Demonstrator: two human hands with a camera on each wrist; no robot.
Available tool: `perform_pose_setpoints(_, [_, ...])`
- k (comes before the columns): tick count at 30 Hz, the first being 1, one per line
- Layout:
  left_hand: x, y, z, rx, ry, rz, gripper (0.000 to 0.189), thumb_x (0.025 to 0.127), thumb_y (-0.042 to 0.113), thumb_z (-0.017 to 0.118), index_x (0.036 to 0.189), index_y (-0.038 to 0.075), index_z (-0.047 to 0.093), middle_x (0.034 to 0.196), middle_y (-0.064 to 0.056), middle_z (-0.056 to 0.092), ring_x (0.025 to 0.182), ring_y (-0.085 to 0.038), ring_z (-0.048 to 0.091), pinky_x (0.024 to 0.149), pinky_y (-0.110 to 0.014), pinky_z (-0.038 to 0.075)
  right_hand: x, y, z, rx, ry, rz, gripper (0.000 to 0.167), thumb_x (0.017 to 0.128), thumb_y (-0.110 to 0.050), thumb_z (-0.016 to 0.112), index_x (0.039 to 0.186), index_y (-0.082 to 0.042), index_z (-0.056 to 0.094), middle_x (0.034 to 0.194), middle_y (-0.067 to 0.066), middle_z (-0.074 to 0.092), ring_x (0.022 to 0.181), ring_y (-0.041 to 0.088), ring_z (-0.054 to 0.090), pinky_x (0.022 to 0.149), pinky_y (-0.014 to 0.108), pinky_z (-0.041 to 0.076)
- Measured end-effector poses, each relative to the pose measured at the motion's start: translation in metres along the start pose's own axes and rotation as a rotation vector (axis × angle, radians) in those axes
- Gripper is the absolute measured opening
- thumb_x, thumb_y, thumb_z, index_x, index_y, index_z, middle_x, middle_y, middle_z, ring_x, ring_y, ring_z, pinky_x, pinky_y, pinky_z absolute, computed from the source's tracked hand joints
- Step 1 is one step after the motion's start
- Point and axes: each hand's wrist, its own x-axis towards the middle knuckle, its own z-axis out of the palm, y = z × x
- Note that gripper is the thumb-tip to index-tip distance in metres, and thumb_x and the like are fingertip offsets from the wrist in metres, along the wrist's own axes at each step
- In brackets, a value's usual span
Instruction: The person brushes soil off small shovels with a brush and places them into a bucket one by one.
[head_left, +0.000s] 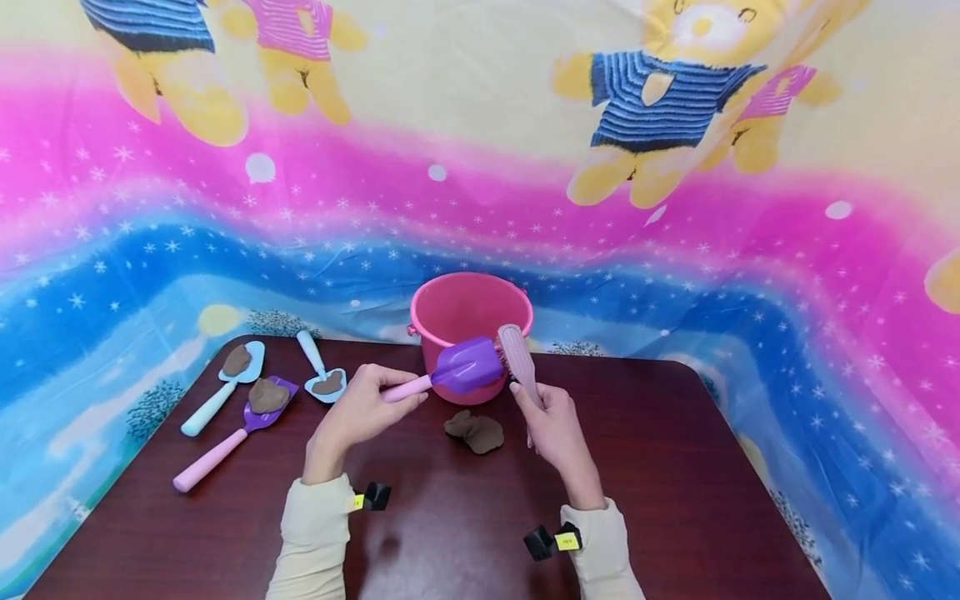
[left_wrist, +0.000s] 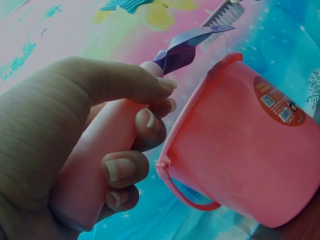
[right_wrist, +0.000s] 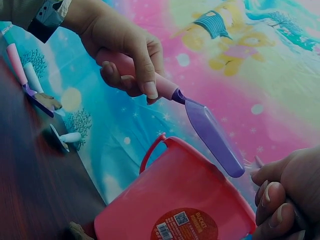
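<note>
Purple shovel [head_left: 470, 365], gripped by left hand [head_left: 363, 410], blade by pink bucket [head_left: 465, 308]. Brush [head_left: 517, 357], gripped by right hand [head_left: 555, 427], right of blade. Brown lump [head_left: 480, 433], on worktop [head_left: 645, 467], near bucket.

The purple, pink-handled shovel [head_left: 468, 367] slants above the pink bucket [head_left: 468, 310], a pale brush [head_left: 518, 357] just beside its tip.

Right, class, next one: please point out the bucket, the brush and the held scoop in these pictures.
Bucket [left_wrist: 235, 150]: left wrist view, on its outer side wall.
Brush [head_left: 517, 352]: head view, on the back of its head.
Held scoop [head_left: 469, 365]: head view, on its purple blade.
</note>
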Motion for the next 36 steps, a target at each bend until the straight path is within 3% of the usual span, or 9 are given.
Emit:
perform_pose_setpoints(19, [0.001,-0.001,0.0,0.004,0.008,-0.002,0.025,0.089,0.02,0.079,0.113,0.014,0.079,0.1,-0.001,0.077,0.083,-0.022,0.064,0.069,-0.033,0.056,0.0,-0.004,0.0,0.02,0.007,-0.003,0.045,0.102,-0.04,0.061,0.072,-0.006,0.055,0.045,0.006,0.048,0.034,0.017,0.044,0.035,0.029,0.034])
perform_pose_setpoints(29, [0.002,0.001,0.002,0.017,0.005,-0.005,0.023,0.089,0.022,0.079,0.111,0.015,0.08,0.098,0.0,0.076,0.082,-0.02,0.064,0.072,-0.035,0.057,-0.007,-0.013,0.011,0.069,-0.096,-0.082,0.046,0.101,-0.04,0.063,0.073,-0.004,0.054,0.048,0.006,0.047,0.038,0.019,0.045,0.037,0.031,0.037])
perform_pose_setpoints(36, [0.004,-0.001,0.004,0.012,0.003,-0.011,0.021,0.089,0.018,0.079,0.109,0.014,0.08,0.096,0.0,0.076,0.082,-0.02,0.064,0.073,-0.037,0.056,-0.014,-0.021,0.024,0.069,-0.168,-0.09,0.04,0.101,-0.038,0.063,0.076,-0.008,0.058,0.048,0.005,0.047,0.039,0.026,0.049,0.038,0.032,0.042])
